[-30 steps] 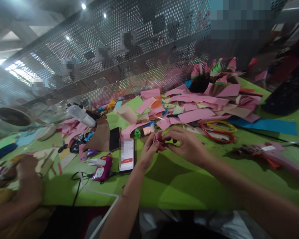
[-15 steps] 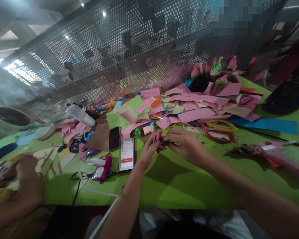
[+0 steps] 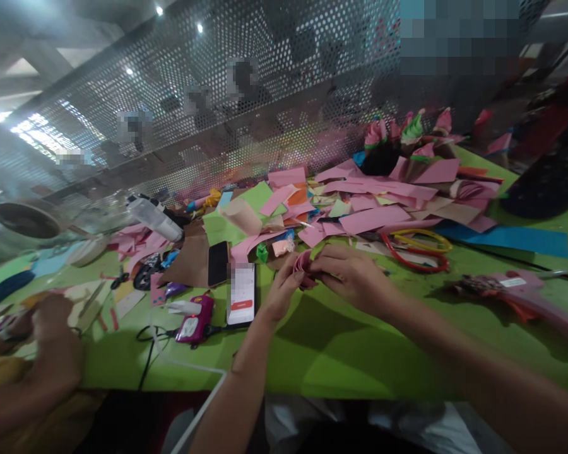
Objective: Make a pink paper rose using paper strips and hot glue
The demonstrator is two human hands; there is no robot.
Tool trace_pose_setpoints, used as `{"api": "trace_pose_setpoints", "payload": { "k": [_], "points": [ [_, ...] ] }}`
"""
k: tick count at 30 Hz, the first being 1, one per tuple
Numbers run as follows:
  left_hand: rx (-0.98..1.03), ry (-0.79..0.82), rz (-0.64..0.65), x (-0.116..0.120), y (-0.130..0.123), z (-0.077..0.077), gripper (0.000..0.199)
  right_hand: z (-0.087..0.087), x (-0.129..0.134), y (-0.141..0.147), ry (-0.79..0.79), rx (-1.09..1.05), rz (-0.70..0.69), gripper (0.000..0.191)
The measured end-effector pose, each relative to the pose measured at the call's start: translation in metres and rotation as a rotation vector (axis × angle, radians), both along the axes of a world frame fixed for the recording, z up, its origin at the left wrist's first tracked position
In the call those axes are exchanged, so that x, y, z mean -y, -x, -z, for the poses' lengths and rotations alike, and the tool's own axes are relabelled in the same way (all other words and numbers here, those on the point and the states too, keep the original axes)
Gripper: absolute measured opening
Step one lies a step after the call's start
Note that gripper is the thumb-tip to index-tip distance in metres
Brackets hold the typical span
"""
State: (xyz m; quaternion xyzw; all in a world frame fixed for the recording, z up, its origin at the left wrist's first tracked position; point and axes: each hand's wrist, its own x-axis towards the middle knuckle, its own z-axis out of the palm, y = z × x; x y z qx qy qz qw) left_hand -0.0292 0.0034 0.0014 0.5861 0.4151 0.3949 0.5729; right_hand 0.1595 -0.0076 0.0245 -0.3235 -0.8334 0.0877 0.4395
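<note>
Pink paper piece (image 3: 303, 268), curled in layers, is held in the air above the green worktop (image 3: 355, 362), about midway between its near edge and the heap toward its far edge. Left hand (image 3: 280, 293): grip narrow, thumb and fingers closed round the left side of the piece. Right hand (image 3: 353, 271): fingers bent and bunched at the piece's right side; fingertips partly hidden, so cannot tell whether they pinch it or only touch it. Left of the left forearm, toward the near edge: phone (image 3: 242, 309) with lit screen, dark phone (image 3: 218, 263) just behind it, magenta device (image 3: 195, 328) with cables. Beyond the hands, cut pink sheets (image 3: 376, 219) overlap other colours of paper along the far edge; a perforated screen (image 3: 170, 135) rises behind. Scissors (image 3: 421, 268) with red handles lie right of the right hand, yellow loops against them. Toward the right edge: blue strip (image 3: 511, 241) and, nearer, a pink tool (image 3: 525, 287). Far right corner area: swirled paper pieces (image 3: 411, 129), pink and green. At the left edge, another person's hand (image 3: 52, 309) rests near pale paper scraps (image 3: 86, 302).
</note>
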Motion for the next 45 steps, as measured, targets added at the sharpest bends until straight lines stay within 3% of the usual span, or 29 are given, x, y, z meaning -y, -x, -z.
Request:
{"api": "trace_pose_setpoints", "payload": {
  "k": [8, 11, 17, 22, 28, 33, 40, 45],
  "points": [
    [0.027, -0.047, -0.031, 0.002, -0.002, -0.007, 0.045, -0.011, 0.003, -0.001, 0.206, -0.146, -0.074, 0.014],
    [0.048, -0.035, 0.004, 0.003, -0.004, -0.008, 0.046, -0.013, 0.005, -0.001, 0.272, -0.189, -0.063, 0.022],
    [0.074, -0.053, 0.056, 0.005, -0.007, -0.009, 0.047, -0.003, 0.004, 0.005, 0.429, -0.369, 0.024, 0.009],
    [0.071, -0.092, 0.078, 0.005, -0.008, -0.009, 0.049, 0.001, 0.004, 0.008, 0.519, -0.483, 0.061, 0.009],
    [0.031, -0.107, 0.103, 0.005, -0.005, -0.007, 0.047, -0.005, 0.006, 0.006, 0.416, -0.357, 0.113, 0.013],
    [-0.071, -0.130, 0.114, 0.009, -0.006, -0.012, 0.045, -0.008, 0.006, 0.000, 0.319, -0.170, 0.144, 0.031],
    [-0.166, -0.168, 0.131, 0.009, -0.005, -0.015, 0.042, -0.011, 0.003, -0.007, 0.244, -0.062, 0.070, 0.037],
    [-0.244, -0.237, 0.134, 0.007, -0.003, -0.015, 0.042, -0.010, 0.002, -0.006, 0.186, -0.098, -0.007, 0.034]
  ]
}}
